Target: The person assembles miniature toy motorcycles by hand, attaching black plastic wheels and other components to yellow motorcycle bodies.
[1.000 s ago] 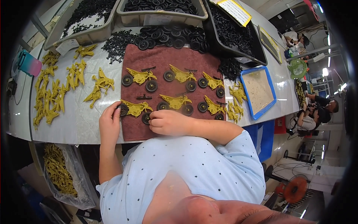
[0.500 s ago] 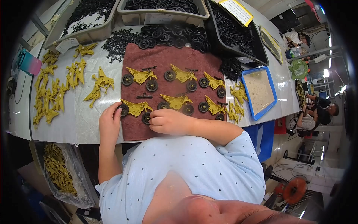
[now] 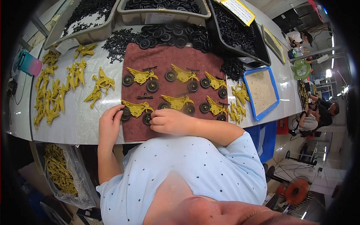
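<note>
Left hand (image 3: 110, 122): thumb and fingertips bent in close at the outer edge of a black wheel (image 3: 126, 113); can't tell whether they clamp it. Right hand (image 3: 170, 122): fingers curled together, tips at the other wheel (image 3: 147, 118) of the same yellow toy motorbike (image 3: 135, 108); grip hidden by the knuckles, can't tell.

That motorbike lies on its side between the hands, near left corner of a reddish-brown cloth (image 3: 176, 56). Loose black handlebar (image 3: 145, 96) just beyond it, apart from the frame. Five more motorbikes (image 3: 183, 75) share the cloth, all six in two rows of three, wheels beside their frames.

Past the cloth's far edge, a heap of black wheels (image 3: 176, 35); small black parts (image 3: 119, 45) spread at its left, another clump (image 3: 231, 68) at the right corner. Behind: two grey bins (image 3: 131, 17) and a black bin (image 3: 238, 53), all filled with black parts.

Left on the white table (image 3: 90, 129): many yellow frames (image 3: 52, 95), then a teal-and-pink cup (image 3: 30, 64). Right: a few more yellow pieces (image 3: 240, 93) next to a blue-rimmed tray (image 3: 262, 90).

Below the table at left, yellow frames in a clear plastic bag (image 3: 82, 182). Far right, seated people (image 3: 313, 116) and an orange fan (image 3: 296, 190).
</note>
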### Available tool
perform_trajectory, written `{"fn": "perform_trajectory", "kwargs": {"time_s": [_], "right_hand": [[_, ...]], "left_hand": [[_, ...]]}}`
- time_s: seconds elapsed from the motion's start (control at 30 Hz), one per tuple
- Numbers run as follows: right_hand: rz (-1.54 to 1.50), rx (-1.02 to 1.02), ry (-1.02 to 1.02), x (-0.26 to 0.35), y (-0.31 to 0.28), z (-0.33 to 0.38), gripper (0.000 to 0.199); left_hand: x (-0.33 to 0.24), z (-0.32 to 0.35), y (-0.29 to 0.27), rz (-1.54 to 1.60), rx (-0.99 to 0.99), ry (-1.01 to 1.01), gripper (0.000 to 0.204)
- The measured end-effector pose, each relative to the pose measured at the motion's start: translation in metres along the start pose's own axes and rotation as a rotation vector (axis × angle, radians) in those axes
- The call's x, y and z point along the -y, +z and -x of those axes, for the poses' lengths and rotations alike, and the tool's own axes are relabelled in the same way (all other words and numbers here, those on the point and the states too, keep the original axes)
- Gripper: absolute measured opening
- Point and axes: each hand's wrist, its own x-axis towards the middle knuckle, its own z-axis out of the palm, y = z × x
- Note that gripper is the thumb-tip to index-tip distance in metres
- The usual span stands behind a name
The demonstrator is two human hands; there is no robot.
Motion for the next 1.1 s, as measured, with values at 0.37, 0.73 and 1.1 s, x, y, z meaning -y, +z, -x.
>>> {"fn": "perform_trajectory", "kwargs": {"time_s": [0.37,0.73,1.1], "right_hand": [[-0.030,0.011,0.021,0.001,0.001,0.001,0.022],[-0.046,-0.004,0.022,-0.001,0.000,0.000,0.022],[-0.073,-0.020,0.027,-0.003,0.002,0.000,0.023]], "left_hand": [[0.006,-0.002,0.006,0.153,-0.116,-0.094,0.017],[-0.001,-0.005,0.003,-0.006,-0.033,-0.016,0.016],[0.005,-0.003,0.008,0.091,-0.090,-0.055,0.016]]}}
